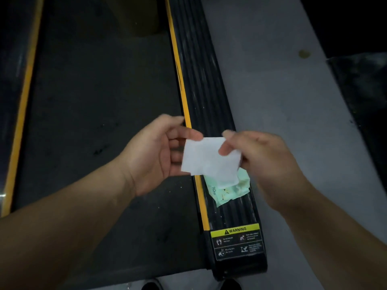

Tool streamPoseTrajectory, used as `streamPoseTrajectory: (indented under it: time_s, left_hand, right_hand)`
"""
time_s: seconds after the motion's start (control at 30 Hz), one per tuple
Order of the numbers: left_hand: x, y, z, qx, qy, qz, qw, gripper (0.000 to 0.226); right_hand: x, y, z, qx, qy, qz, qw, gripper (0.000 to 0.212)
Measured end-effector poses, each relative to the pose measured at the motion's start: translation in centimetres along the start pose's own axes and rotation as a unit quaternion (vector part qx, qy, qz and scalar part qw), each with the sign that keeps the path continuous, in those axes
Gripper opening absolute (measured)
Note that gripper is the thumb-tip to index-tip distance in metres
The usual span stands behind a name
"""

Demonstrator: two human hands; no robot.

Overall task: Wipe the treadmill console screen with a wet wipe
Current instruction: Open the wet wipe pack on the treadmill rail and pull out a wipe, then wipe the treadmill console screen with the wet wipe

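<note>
A white wet wipe (209, 160) is stretched between both hands above the treadmill's right side rail. My left hand (155, 151) pinches its upper left corner with thumb and fingers. My right hand (263, 160) pinches its upper right edge. Under the wipe, a light green wipe packet (232, 192) lies on the black ribbed side rail (201, 84). The treadmill console screen is out of view.
The dark treadmill belt (100, 101) runs up the middle between yellow edge strips (180, 80). A yellow and black warning sticker (237, 240) sits at the rail's near end. Grey floor (282, 80) lies to the right. Dark shoe tips (228, 284) show at the bottom.
</note>
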State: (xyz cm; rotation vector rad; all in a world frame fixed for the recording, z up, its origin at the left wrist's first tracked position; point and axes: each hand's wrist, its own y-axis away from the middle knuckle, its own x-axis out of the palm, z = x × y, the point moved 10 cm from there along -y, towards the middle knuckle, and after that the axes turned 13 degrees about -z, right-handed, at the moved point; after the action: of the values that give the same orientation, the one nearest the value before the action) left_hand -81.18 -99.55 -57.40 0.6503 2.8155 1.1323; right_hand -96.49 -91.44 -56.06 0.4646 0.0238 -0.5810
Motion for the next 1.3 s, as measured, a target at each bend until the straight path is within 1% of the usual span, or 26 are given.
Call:
streamPoseTrajectory:
  time_s: [0.03, 0.07, 0.1, 0.13, 0.17, 0.2, 0.23, 0.27, 0.3, 0.37, 0.43, 0.5, 0.53, 0.57, 0.6, 0.63, 0.67, 0.7, 0.73, 0.77, 0.8, 0.87, 0.93, 1.07, 1.17, 1.3]
  left_hand:
    - [-0.3, 0.3, -0.7, 0.035, -0.025, -0.012, 0.999, 0.025]
    - [-0.6, 0.7, -1.4, 0.062, -0.035, -0.026, 0.997, 0.016]
    - [-0.9, 1.1, -1.9, 0.082, -0.038, -0.043, 0.995, 0.02]
    - [-1.3, 1.6, -2.5, 0.093, -0.035, -0.056, 0.993, 0.029]
    - [-1.7, 2.1, -3.2, 0.105, -0.03, -0.063, 0.992, 0.035]
    - [-2.2, 2.8, -4.1, 0.115, -0.027, -0.072, 0.99, 0.039]
    - [-2.9, 3.5, -5.0, 0.124, -0.028, -0.078, 0.989, 0.042]
    - [-3.7, 4.5, -6.0, 0.132, -0.029, -0.083, 0.987, 0.044]
    - [-4.6, 5.4, -7.1, 0.142, -0.039, -0.087, 0.985, 0.046]
    - [-6.7, 7.5, -9.7, 0.162, -0.072, -0.096, 0.98, 0.05]
    - [-9.4, 9.8, -12.6, 0.179, -0.094, -0.109, 0.973, 0.055]
    - [-12.3, 12.6, -16.5, 0.214, -0.135, -0.125, 0.959, 0.064]
    - [-13.9, 14.3, -18.9, 0.245, -0.179, -0.137, 0.943, 0.071]
    - [-15.5, 16.3, -21.7, 0.283, -0.237, -0.151, 0.917, 0.081]
    - [-17.1, 18.6, -24.7, 0.318, -0.302, -0.167, 0.883, 0.091]
    - [-18.8, 21.1, -27.8, 0.347, -0.367, -0.187, 0.843, 0.1]
    - [-20.4, 23.6, -30.9, 0.368, -0.424, -0.207, 0.801, 0.106]
    - [-21.8, 26.2, -34.1, 0.385, -0.471, -0.227, 0.761, 0.111]
    - [-23.1, 28.7, -37.2, 0.399, -0.506, -0.245, 0.724, 0.115]
    - [-24.3, 31.2, -40.3, 0.413, -0.53, -0.264, 0.692, 0.117]
    - [-25.4, 33.5, -43.2, 0.425, -0.546, -0.282, 0.665, 0.12]
    - [-27.2, 38.0, -48.4, 0.447, -0.569, -0.314, 0.615, 0.124]
    - [-28.5, 41.6, -52.9, 0.462, -0.581, -0.337, 0.579, 0.124]
    - [-30.1, 45.6, -59.5, 0.478, -0.604, -0.358, 0.527, 0.124]
    - [-30.4, 46.5, -64.1, 0.494, -0.608, -0.366, 0.502, 0.127]
    - [-30.9, 45.9, -72.2, 0.508, -0.608, -0.384, 0.473, 0.131]
  right_hand:
    - [0.2, 0.2, 0.5, -0.017, 0.0, -0.013, 1.0, 0.017]
    - [0.4, 0.5, 0.6, -0.011, -0.025, -0.027, 0.999, 0.009]
    - [0.7, 0.7, 0.5, 0.016, -0.066, -0.039, 0.997, 0.017]
    - [1.3, 1.0, 0.0, 0.065, -0.127, -0.04, 0.989, 0.033]
    - [2.4, 1.3, -0.6, 0.131, -0.206, -0.033, 0.969, 0.048]
    - [3.9, 2.1, -0.7, 0.198, -0.279, -0.014, 0.939, 0.055]
    - [5.5, 3.0, -0.3, 0.251, -0.333, 0.011, 0.909, 0.055]
    - [6.7, 3.9, 0.6, 0.282, -0.35, 0.031, 0.893, 0.051]
    - [7.7, 4.7, 1.8, 0.292, -0.345, 0.047, 0.891, 0.045]
    - [9.3, 6.0, 5.3, 0.27, -0.322, 0.073, 0.904, 0.036]
    - [10.9, 7.1, 10.1, 0.194, -0.249, 0.089, 0.945, 0.025]
    - [12.0, 8.2, 16.2, 0.05, -0.106, 0.056, 0.992, 0.015]
    - [12.6, 8.9, 20.2, -0.043, -0.031, 0.026, 0.998, 0.013]
    - [13.4, 9.9, 24.5, -0.139, 0.038, -0.006, 0.99, 0.014]
    - [14.3, 11.2, 28.9, -0.234, 0.103, -0.036, 0.966, 0.015]
    - [15.2, 12.7, 33.3, -0.327, 0.166, -0.069, 0.928, 0.014]
    - [16.3, 14.5, 37.7, -0.41, 0.218, -0.102, 0.88, 0.011]
    - [17.3, 16.3, 41.8, -0.477, 0.25, -0.127, 0.833, 0.008]
    - [18.3, 18.1, 45.6, -0.532, 0.266, -0.148, 0.79, 0.011]
    - [19.2, 19.7, 49.1, -0.573, 0.272, -0.165, 0.756, 0.01]
    - [20.1, 21.2, 52.5, -0.602, 0.272, -0.178, 0.73, 0.007]
    - [21.5, 23.7, 58.5, -0.64, 0.265, -0.196, 0.694, 0.008]
    - [22.6, 26.0, 64.0, -0.676, 0.257, -0.206, 0.659, 0.009]
    - [25.0, 28.9, 72.1, -0.73, 0.245, -0.209, 0.602, 0.008]
    - [26.6, 29.2, 76.7, -0.759, 0.23, -0.214, 0.57, 0.004]
    - [28.3, 26.7, 83.5, -0.773, 0.224, -0.224, 0.549, 0.005]
